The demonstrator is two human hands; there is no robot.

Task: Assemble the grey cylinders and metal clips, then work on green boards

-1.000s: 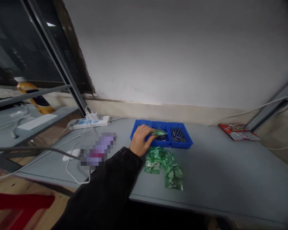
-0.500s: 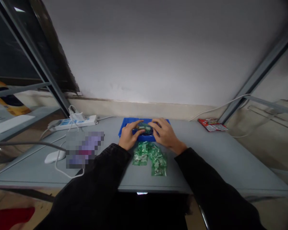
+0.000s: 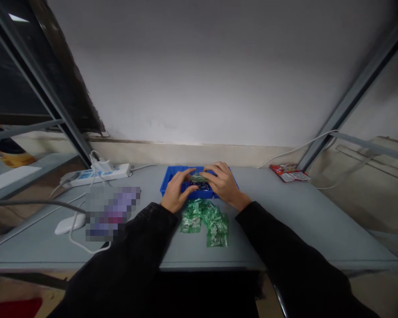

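Observation:
My left hand point(image 3: 176, 191) and my right hand point(image 3: 223, 182) are over a blue divided tray point(image 3: 164, 187) in the middle of the desk. Between them they hold a small greenish see-through plastic bag point(image 3: 197, 178), partly covered by the fingers. The left fingers bend over its left end, with the thumb lower and apart. The right fingers are closed on its right end. Small dark parts point(image 3: 203, 186) lie in the tray's middle compartment below. Several green plastic bags point(image 3: 217, 229) with small light-coloured parts inside lie on the desk in front of the tray.
On the left of the grey desk point(image 3: 278, 229) are a white power strip point(image 3: 96, 175) with cables, a white computer mouse point(image 3: 69, 224) and a pixelated flat object point(image 3: 116, 212). A red packet point(image 3: 288, 172) lies at the back right. Metal posts and a wall enclose the desk.
The bag looks flatter between my hands, and the left thumb has dropped away from it. More dark parts show in the tray. The view has shifted slightly.

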